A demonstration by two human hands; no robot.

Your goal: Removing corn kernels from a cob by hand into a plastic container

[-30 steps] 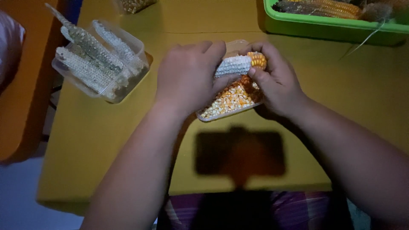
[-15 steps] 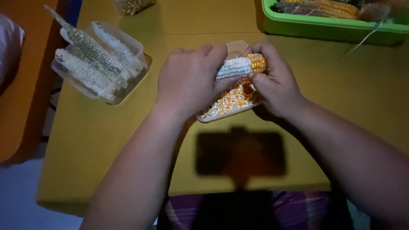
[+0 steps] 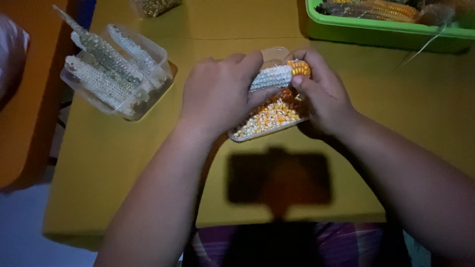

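Observation:
Both hands hold one corn cob [image 3: 277,76] over a clear plastic tub [image 3: 277,129] of loose yellow kernels [image 3: 269,116] on the yellow table [image 3: 123,148]. My left hand [image 3: 217,94] grips the bare whitish end of the cob. At the other end, where orange kernels still cling, my right hand [image 3: 324,94] wraps around it with the thumb pressed on the kernels. The cob lies roughly level, just above the tub.
A clear tub [image 3: 118,79] with several stripped pale cobs stands at the left. A green tray [image 3: 391,27] of unshelled cobs sits at the back right. Another clear container [image 3: 156,6] is at the far edge. An orange seat [image 3: 24,99] is on the left.
The hands have barely moved; the right thumb has shifted slightly on the kernel end of the cob.

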